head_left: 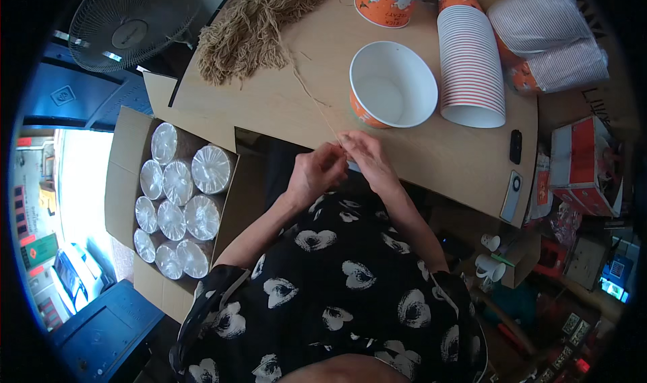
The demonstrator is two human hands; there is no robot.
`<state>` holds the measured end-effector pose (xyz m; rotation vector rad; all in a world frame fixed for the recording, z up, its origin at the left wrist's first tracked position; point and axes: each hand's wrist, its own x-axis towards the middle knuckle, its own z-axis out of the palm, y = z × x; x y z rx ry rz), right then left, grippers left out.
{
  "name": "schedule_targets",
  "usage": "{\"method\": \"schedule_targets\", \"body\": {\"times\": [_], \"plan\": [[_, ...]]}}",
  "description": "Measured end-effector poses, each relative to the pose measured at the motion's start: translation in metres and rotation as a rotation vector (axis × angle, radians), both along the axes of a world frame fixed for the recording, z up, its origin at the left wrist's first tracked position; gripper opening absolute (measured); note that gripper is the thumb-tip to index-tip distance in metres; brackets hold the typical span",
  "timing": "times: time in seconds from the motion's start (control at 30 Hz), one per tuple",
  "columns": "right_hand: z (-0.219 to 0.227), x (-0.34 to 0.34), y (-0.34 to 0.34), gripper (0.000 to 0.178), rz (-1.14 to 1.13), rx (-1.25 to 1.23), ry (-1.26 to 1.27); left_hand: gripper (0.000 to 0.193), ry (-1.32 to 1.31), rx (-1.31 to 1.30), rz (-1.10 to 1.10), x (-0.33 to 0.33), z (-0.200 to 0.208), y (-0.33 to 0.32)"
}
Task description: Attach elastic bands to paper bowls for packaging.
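Observation:
My left hand [318, 172] and my right hand [368, 158] meet at the table's near edge, fingers closed in a pinch. A thin strand of tan twine [315, 103] runs from the far left down into my fingertips. Its other end belongs to a loose, tangled bundle of twine [259, 29] on the table. Just beyond my right hand stands a large paper bucket [392, 85], white inside with an orange printed outside. What lies between my palms is hidden.
Right of the bucket lies a long nested stack of paper buckets [472, 66], with plastic-wrapped stacks [549, 33] beside it. Another orange bucket [385, 7] stands farther back. An open carton [125, 174] of wrapped rolls is at left, below a fan [131, 29]. A phone [512, 196] lies near the right edge.

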<state>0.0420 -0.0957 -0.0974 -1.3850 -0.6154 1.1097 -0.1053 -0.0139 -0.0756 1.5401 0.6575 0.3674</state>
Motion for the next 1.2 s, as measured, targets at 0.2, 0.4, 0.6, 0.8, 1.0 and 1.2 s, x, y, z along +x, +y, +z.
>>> {"method": "schedule_targets", "body": {"times": [0.2,0.4,0.6,0.8,1.0,1.2], "plan": [[0.017,0.0,-0.003,0.02,0.006,0.038,0.07,0.011,-0.074,0.298,-0.336,-0.001,-0.034,-0.028],[0.094,0.005,-0.02,0.024,-0.056,0.149,-0.09,0.013,0.033,0.508,-0.551,0.005,-0.076,-0.022],[0.114,0.011,-0.037,0.026,-0.237,0.213,-0.191,0.01,0.189,0.652,-0.734,-0.007,-0.119,-0.023],[0.112,0.012,-0.045,0.027,-0.341,0.215,-0.243,0.008,0.204,0.738,-0.781,-0.01,-0.111,-0.022],[0.103,0.01,-0.057,0.024,-0.307,0.107,-0.598,0.017,-0.086,0.345,-0.476,-0.001,0.013,-0.005],[0.105,-0.005,-0.059,0.023,-0.195,0.108,-0.662,0.029,-0.179,-0.212,-0.156,0.029,0.063,0.016]]}}
